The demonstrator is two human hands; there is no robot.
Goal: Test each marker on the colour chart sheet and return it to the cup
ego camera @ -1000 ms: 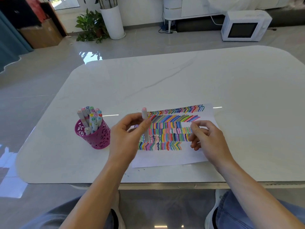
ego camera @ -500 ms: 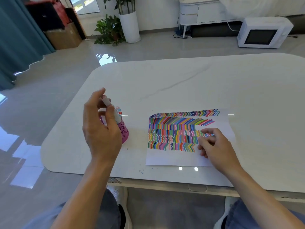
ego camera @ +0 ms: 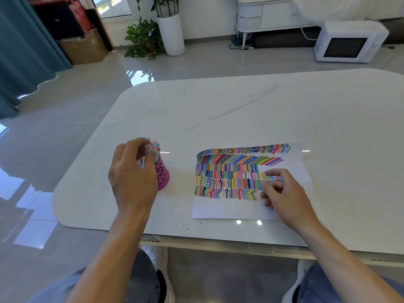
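A pink cut-out cup [ego camera: 163, 176] stands on the white table [ego camera: 240, 110], left of the colour chart sheet [ego camera: 229, 207]. Several capped markers [ego camera: 155, 147] stick out of its mouth. My left hand [ego camera: 131, 178] is over the cup and hides most of it. Its fingers pinch a pale marker [ego camera: 142, 164] at the rim, and the marker's lower end is hidden. Rows of coloured strokes cover the upper part of the sheet. My right hand [ego camera: 284, 193] rests on the sheet's right side, fingers loosely bent, fingertips on the strokes, holding nothing that I can see.
Small blue ink specks [ego camera: 187, 226] dot the table near its front edge. Beyond the table, on the floor, are a white microwave [ego camera: 347, 47], a white planter with plants [ego camera: 171, 33] and a cardboard box [ego camera: 84, 48]. My knees are under the near edge.
My left hand carried the marker from above the sheet leftward and down to the cup's mouth. My right hand stayed on the sheet. The view shifted left.
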